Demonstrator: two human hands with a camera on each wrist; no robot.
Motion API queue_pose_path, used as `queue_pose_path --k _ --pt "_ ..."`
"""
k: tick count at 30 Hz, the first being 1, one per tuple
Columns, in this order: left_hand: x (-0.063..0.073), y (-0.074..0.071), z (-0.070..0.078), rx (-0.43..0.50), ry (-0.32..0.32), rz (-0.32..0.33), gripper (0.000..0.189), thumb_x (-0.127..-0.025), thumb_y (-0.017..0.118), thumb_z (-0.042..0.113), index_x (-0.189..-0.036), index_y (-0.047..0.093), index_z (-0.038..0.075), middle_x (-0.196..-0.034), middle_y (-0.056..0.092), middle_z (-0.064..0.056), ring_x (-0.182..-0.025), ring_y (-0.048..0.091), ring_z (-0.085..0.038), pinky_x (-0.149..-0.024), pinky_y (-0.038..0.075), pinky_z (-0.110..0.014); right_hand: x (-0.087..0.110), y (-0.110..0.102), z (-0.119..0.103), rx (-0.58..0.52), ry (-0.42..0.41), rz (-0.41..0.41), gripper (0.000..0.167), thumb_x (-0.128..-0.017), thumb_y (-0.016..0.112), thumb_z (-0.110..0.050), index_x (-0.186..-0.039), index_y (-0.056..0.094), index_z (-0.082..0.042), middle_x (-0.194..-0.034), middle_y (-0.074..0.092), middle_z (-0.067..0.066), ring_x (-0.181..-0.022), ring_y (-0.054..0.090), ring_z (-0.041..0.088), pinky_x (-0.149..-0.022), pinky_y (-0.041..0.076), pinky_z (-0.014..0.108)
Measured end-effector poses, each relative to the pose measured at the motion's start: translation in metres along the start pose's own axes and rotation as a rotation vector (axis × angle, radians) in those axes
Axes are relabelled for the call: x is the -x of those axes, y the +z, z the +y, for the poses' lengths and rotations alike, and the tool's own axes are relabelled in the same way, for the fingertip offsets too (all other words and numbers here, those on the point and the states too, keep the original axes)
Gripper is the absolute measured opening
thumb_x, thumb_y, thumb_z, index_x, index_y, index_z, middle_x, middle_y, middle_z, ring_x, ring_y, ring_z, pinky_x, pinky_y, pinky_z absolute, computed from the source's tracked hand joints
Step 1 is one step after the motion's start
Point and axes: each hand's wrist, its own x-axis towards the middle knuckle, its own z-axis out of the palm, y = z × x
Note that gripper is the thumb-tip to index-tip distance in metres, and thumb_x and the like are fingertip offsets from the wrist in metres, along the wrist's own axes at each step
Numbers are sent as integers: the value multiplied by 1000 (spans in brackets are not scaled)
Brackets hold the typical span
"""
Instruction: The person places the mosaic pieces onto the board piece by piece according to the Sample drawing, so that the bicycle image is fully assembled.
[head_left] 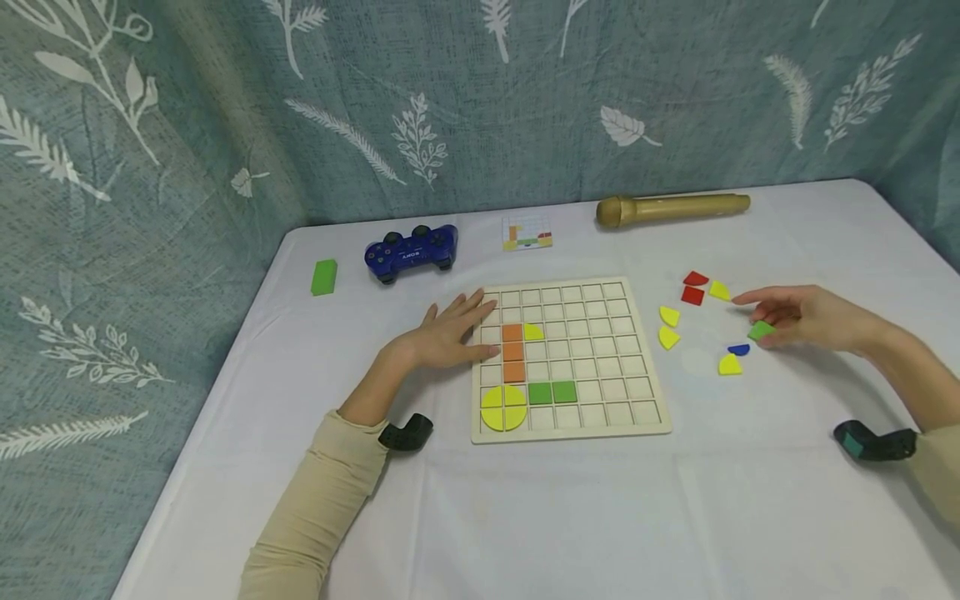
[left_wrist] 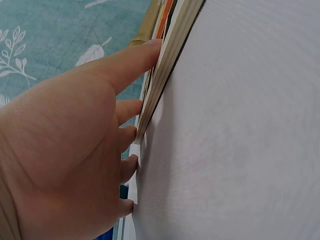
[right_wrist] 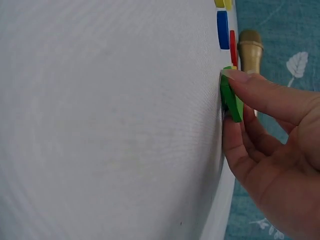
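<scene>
My left hand (head_left: 447, 335) rests with spread fingers on the left edge of a wooden grid board (head_left: 600, 421); its thumb lies over the rim in the left wrist view. On the board are orange squares (head_left: 513, 352), a yellow quarter circle (head_left: 533, 332), a yellow circle of quarter pieces (head_left: 504, 408) and two green squares (head_left: 552, 392). To the right of the board, my right hand (head_left: 813, 317) pinches a green tile (right_wrist: 231, 99) between thumb and fingers, tilted close over the table. Near it lie a blue half-round piece (head_left: 738, 350), red pieces (head_left: 693, 295) and several yellow quarter circles (head_left: 730, 365).
Behind the board lie a blue game controller (head_left: 412, 252), a small pattern card (head_left: 527, 232) and a gold microphone (head_left: 675, 208). A green block (head_left: 324, 277) sits at the table's left side. A patterned curtain (head_left: 480, 100) hangs along the back edge.
</scene>
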Motion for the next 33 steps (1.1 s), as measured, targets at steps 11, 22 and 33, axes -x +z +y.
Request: queue_pose_path --k 11,22,33 --pt "1 0 1 -8 4 7 78 -96 50 50 -155 11 17 -159 -3 -5 -143 -6 -27 -109 -10 -55 4 -1 1 42 65 40 47 -89 70 -21 -128 57 2 -113 59 18 -90 51 24 -69 47 26" --pt "0 0 1 -6 3 8 79 -95 50 50 -155 10 18 -159 -4 -4 -143 -6 -27 -109 -10 -54 3 0 -8 -62 156 67 56 -92 64 -37 -128 54 5 -99 69 9 -79 63 16 -69 49 20" --pt "-1 0 0 5 3 4 80 -95 51 50 -155 10 17 -159 -3 -4 -143 -6 -27 -109 -10 -55 -2 12 -26 -158 143 27 50 -90 67 -33 -118 55 7 -93 67 6 -79 62 17 -71 52 23"
